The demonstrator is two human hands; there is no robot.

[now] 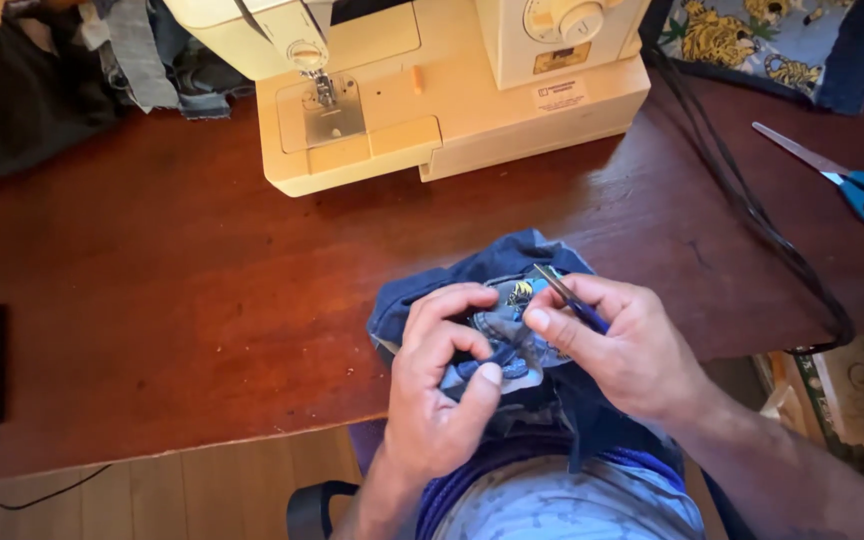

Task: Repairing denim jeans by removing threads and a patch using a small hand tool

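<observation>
Your left hand point(442, 385) pinches the folded blue denim piece with printed lining point(497, 300) at the table edge; right hand point(617, 345) grips a slim blue-handled seam ripper point(567, 296). Keep fabric taut, pick slowly.

brown wooden table point(202, 300) | 12 o'clock: cream sewing machine point(452, 90) | 2 o'clock: blue-handled scissors point(842, 175), black cable point(752, 210) | 10 o'clock: dark cloth heap point(32, 90)
</observation>
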